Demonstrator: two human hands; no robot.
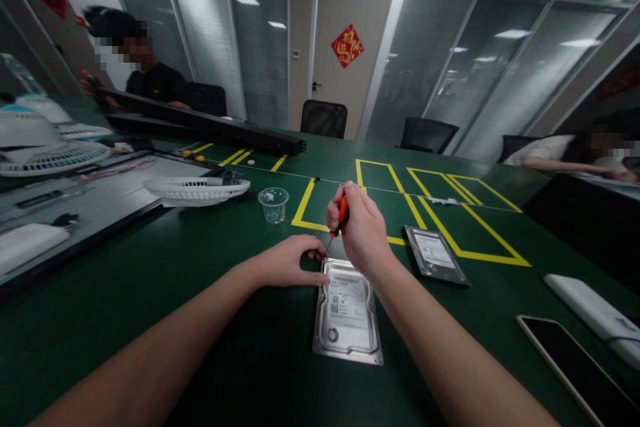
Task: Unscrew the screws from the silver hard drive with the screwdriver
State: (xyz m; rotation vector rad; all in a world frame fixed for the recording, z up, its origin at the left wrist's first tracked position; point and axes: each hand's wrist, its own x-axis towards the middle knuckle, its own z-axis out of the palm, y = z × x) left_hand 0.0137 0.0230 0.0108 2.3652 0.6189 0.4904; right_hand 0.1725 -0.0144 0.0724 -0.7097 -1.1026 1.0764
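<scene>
Silver HDD (356, 341), long axis approx 12–6; R hand (366, 227) clamped on screwdriver (343, 211), tip @ 11 o'clock corner; L hand (286, 261) nearer it, thumb & fingers apart.

The screwdriver (343, 209) is orange and black, the nearer hard drive (345, 317) silver, the table (215, 233) green with yellow outlines (500, 258).

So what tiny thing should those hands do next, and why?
Probably twist the screwdriver gently. The right hand grips its handle, its thin shaft slants down to the far left corner of the silver hard drive, and the left hand is there with its thumb over the edge. Whether the tip is seated is too small to tell.
</scene>
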